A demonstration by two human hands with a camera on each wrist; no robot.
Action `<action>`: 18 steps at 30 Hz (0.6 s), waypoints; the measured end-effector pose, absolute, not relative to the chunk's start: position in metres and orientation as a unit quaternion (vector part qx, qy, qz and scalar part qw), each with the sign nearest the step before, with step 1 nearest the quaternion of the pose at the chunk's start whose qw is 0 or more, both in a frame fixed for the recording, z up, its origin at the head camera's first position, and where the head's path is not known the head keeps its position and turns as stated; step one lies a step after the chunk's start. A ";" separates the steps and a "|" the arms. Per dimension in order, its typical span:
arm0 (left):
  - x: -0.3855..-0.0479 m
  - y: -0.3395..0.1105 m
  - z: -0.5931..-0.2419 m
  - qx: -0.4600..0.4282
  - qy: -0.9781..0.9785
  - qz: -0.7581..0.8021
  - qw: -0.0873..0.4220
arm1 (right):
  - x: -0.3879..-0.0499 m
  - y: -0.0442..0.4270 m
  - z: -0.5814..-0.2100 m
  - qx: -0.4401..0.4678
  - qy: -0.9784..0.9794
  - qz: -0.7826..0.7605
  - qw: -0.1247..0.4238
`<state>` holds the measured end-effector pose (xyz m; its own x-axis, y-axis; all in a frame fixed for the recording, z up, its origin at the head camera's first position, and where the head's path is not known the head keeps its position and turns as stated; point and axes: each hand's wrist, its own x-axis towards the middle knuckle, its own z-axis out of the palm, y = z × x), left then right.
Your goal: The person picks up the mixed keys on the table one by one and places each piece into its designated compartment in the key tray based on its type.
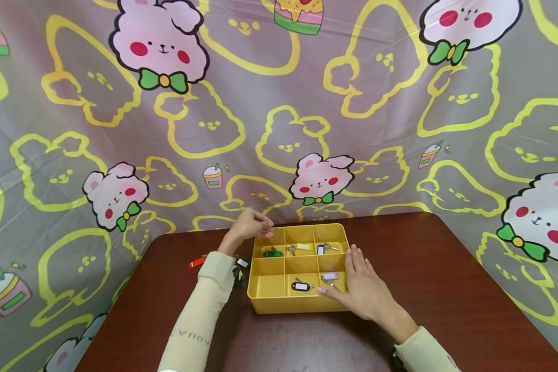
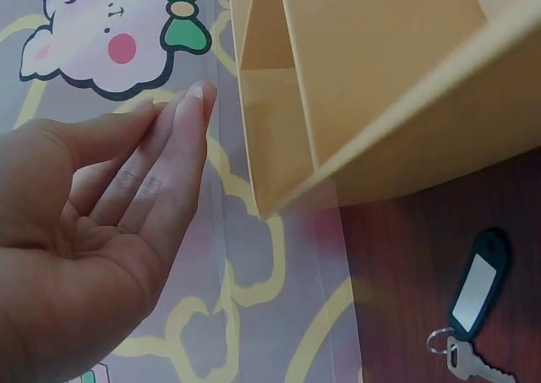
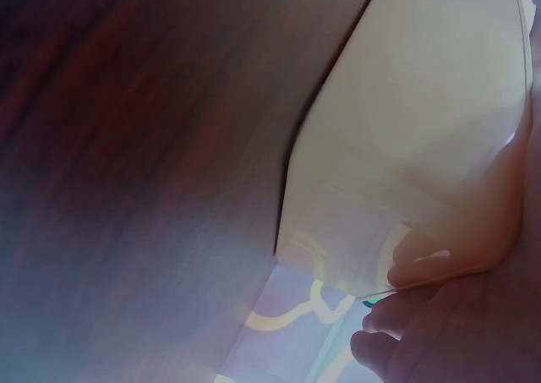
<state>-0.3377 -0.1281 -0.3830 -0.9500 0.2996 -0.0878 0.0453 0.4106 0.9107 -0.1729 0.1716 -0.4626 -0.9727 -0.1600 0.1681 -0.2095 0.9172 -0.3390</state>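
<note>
A yellow divided box [image 1: 302, 306] stands on the table, with keys on coloured tags in its compartments. The back row holds a green tag [image 1: 273, 253], a yellow tag [image 1: 304, 247] and a blue tag [image 1: 320, 250]; the front row holds a black tag [image 1: 300, 286] in the middle and a lilac tag [image 1: 329, 276] at the right. Around the box's back left corner hovers my left hand [image 1: 251, 225], fingers loosely bent and nothing in them, apart from the wall in the left wrist view. My right hand [image 1: 367, 289] rests along the right side, fingers straight, thumb by the front rim.
Left of the box lie a red tag [image 1: 197, 262] and a key with a black, white-labelled tag [image 2: 480, 286], partly behind the left sleeve. More dark tags [image 1: 238, 276] are bunched beside the box. A patterned cloth [image 1: 376, 196] hangs behind the brown table [image 1: 400, 248].
</note>
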 end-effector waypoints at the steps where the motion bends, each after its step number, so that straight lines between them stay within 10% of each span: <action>1: -0.337 -0.129 -0.382 0.105 0.831 0.533 0.118 | -0.173 0.172 -0.462 0.095 -0.977 0.180 0.068; 18: -0.324 -0.146 -0.375 0.130 0.841 0.512 0.116 | -0.171 0.171 -0.459 0.095 -0.976 0.183 0.069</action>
<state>-0.3240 -0.1463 -0.3753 -0.9392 0.3375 -0.0627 0.0990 0.4413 0.8919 -0.1714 0.1708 -0.4590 -0.9726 -0.1602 0.1686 -0.2104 0.9152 -0.3438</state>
